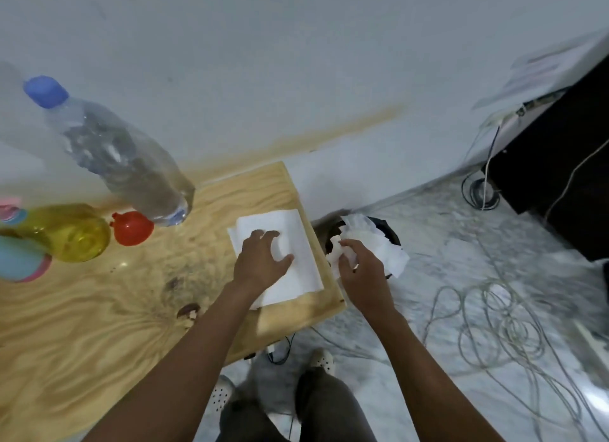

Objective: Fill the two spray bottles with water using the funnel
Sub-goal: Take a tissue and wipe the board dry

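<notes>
Now the left hand lies spread flat, palm down, on a folded white paper towel at the corner of the light wooden table, while the right hand, just off the table edge, grips a crumpled white paper wad over a dark bin on the floor. Well left of the left hand stand a red plastic funnel, a yellow translucent spray bottle, a blue-and-pink spray bottle at the frame edge, and a clear blue-capped water bottle.
</notes>
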Motion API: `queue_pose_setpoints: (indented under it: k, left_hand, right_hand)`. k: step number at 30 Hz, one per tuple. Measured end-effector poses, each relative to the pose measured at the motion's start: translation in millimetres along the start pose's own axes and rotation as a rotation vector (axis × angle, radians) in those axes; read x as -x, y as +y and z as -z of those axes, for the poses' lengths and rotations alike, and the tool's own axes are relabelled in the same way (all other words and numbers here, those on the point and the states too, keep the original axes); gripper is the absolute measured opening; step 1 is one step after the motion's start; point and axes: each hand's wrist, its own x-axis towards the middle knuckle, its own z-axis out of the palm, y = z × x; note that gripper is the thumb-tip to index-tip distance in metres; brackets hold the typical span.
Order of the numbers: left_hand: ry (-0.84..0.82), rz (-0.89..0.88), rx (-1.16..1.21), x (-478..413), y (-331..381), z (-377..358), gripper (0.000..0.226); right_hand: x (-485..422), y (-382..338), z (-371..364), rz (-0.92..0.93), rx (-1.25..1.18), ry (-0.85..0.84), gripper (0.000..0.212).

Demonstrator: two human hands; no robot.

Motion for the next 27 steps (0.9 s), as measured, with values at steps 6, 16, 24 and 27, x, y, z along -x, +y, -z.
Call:
queue_pose_setpoints:
  k: [6,16,24,27]
  left_hand:
    - [0.001,0.077,-0.272,-32,5,-18,0.078]
    - [-0.011,0.17,-0.302,-56,11,-17,0.079]
    - [0.02,0.165,-0.294,-51,12,-18,0.079]
    - [0.011,0.151,-0.305,-49,14,-16,0.078]
  right_hand:
    - [-44,67,2,-0.059,0.036,0.046,0.025]
    - [-142,190,-12,-0.222,0.241,-0.02,0.036]
    - [-153,211,-12,-0.395,0.154,-0.057,0.046]
    - [-142,200,-11,-0.367,0.115,-0.056,0.044]
